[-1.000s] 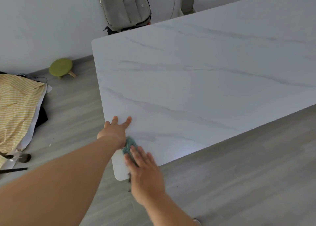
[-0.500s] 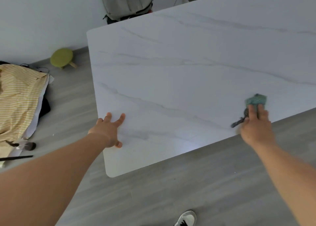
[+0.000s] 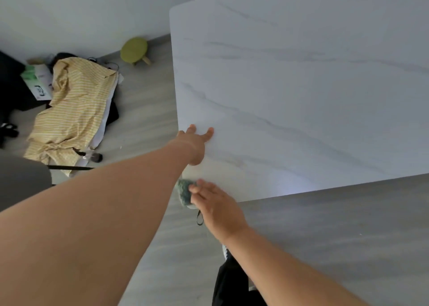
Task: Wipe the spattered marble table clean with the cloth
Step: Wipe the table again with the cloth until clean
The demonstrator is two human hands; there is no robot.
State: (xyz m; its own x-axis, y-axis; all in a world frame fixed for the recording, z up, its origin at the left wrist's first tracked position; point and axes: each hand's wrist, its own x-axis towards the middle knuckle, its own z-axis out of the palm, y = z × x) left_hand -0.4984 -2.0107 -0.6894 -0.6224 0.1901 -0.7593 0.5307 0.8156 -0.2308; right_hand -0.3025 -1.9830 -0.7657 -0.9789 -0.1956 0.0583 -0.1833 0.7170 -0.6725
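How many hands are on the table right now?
2. The left hand rests flat near the marble table's left edge; the right hand presses the cloth at the near corner.

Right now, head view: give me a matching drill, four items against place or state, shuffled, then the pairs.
Items:
1. cloth
2. left hand
3. green stool
4. yellow striped fabric

Place or state:
A. crumpled on the floor, left of the table
B. flat on the marble table, fingers spread
C. at the table's near corner, under the right hand
D. standing on the floor by the wall

Pairs: 1-C, 2-B, 3-D, 4-A
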